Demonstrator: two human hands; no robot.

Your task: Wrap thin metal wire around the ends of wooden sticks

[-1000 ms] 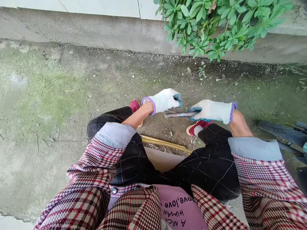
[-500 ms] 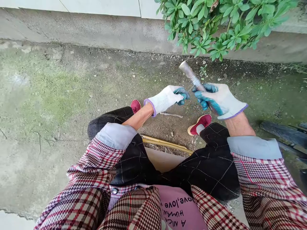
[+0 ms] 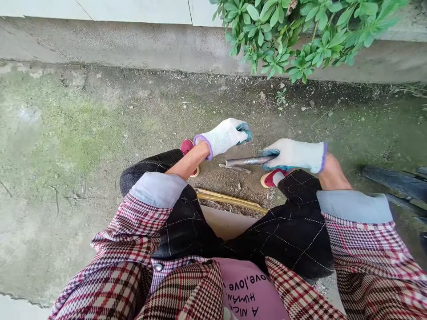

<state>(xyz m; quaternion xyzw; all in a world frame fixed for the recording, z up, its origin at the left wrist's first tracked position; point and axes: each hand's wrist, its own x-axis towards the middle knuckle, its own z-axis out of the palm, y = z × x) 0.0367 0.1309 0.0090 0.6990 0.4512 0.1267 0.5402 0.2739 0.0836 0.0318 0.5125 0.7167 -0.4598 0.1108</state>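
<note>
I sit low over dirt ground, both hands in white gloves with blue-green fingertips. My right hand (image 3: 295, 155) is closed round a grey metal rod (image 3: 248, 161) that lies nearly level and points left, low over the soil. My left hand (image 3: 227, 135) is just above the rod's free end, its fingers curled in a pinch; what they hold is too small to make out. A thin stick (image 3: 236, 169) lies on the soil under the rod, between my two red shoes (image 3: 187, 147).
A green leafy plant (image 3: 293, 31) hangs over a concrete kerb (image 3: 133, 44) at the back. Mossy concrete ground (image 3: 66, 133) spreads to the left. A yellowish rim of the seat (image 3: 230, 200) shows between my knees. Dark objects (image 3: 393, 182) lie at the right edge.
Half a second ago my right hand held the rod raised, pointing up and away. It has swung down to lie level over the soil again, as it did a second ago. My left hand barely moved.
</note>
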